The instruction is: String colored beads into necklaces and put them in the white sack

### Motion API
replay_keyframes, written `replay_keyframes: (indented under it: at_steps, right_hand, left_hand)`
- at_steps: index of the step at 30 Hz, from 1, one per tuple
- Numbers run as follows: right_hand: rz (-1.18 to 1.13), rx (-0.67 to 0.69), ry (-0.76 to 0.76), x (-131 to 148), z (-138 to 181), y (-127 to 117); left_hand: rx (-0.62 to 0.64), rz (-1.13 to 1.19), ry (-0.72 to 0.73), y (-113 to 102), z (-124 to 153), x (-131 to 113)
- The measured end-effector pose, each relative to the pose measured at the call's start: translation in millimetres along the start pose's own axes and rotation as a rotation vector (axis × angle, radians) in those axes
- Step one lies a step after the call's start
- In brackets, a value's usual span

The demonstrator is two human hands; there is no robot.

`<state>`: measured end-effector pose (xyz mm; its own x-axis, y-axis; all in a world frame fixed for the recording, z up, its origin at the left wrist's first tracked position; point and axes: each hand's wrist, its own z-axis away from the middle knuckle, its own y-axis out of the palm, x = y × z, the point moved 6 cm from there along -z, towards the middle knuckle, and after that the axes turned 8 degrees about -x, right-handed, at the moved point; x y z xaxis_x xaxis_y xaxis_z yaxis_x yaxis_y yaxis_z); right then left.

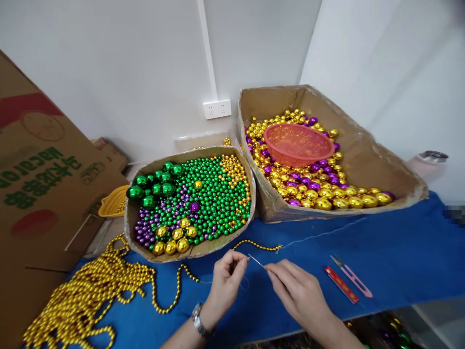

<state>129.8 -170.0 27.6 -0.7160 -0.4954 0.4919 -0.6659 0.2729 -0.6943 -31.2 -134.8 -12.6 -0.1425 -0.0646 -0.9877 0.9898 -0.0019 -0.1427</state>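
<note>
Low over the blue cloth, my right hand [300,293] pinches a thin needle [257,262] between thumb and fingers. The needle's far tip points up and left toward my left hand [227,276], whose thumb and forefinger are pinched together on a fine thread. Part of that thread [245,285] loops faintly below the fingertips, and its very end is too small to make out. A string of gold beads [178,286] lies to the left, with thread leading from its end toward my left hand. Another short gold strand [259,245] lies just behind the hands.
A cardboard box [189,254] of green, purple and gold beads stands behind my hands. The larger box [348,128] beside it holds gold and purple beads and a red basket [298,157]. Pink thread snips [358,281] and a red packet [341,285] lie right. Gold strands [87,291] heap left.
</note>
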Motion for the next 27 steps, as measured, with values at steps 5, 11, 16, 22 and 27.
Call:
replay_keyframes:
  at_steps: [5, 11, 16, 22, 27]
  right_hand:
    - [-0.002, 0.021, 0.007, -1, 2, 4]
    - [-0.021, 0.006, 0.016, 1, 2, 7]
    - [-0.047, 0.028, 0.033, 0, 4, 14]
    - [-0.231, 0.175, 0.186, -1, 5, 22]
    - [-0.437, 0.285, 0.405, -4, 8, 28]
  left_hand:
    - [-0.006, 0.030, -0.004, 0, -1, 2]
    - [-0.005, 0.124, -0.049, 3, -1, 7]
    - [0.011, 0.313, -0.263, 9, -2, 19]
    - [0.045, 0.423, -0.315, 14, -5, 7]
    - [0.100, 0.541, -0.411, 18, -2, 2]
